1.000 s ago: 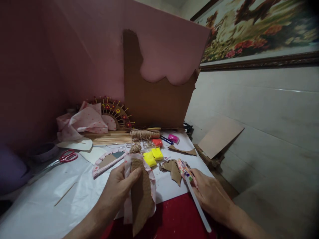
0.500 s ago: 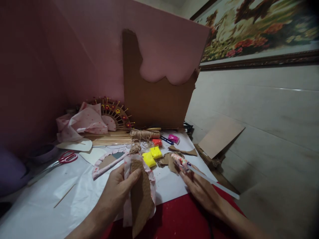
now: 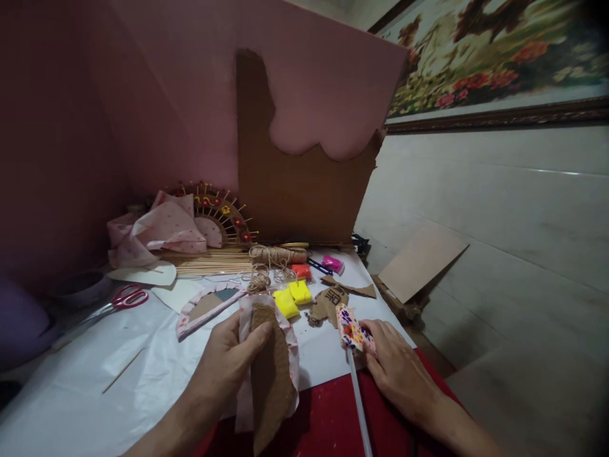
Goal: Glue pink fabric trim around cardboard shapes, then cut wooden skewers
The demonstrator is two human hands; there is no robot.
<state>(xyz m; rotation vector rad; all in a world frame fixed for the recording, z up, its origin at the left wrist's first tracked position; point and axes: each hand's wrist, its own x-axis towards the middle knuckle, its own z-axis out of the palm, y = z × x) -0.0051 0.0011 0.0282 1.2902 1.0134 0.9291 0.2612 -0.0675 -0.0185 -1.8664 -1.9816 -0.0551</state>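
My left hand pinches a half-round piece of brown cardboard, thumb on its face. Pink-dotted fabric is folded around the curved edge, and a loose strip of it hangs on the straight side. In my right hand is a flower-patterned hot glue gun, low over the white table cover or resting on it; I cannot tell which. A long clear glue stick sticks out of its back toward me. Beyond the left hand lies a fabric-edged half-round piece.
Yellow clay packets, cardboard scraps and a twine roll lie ahead. Red-handled scissors and a thin stick are on the left. Behind stand a decorated fan shape and a large cut cardboard sheet.
My right hand has turned the glue gun, so the glue stick has swung from pointing right to pointing toward me. The left hand and its cardboard have barely moved.
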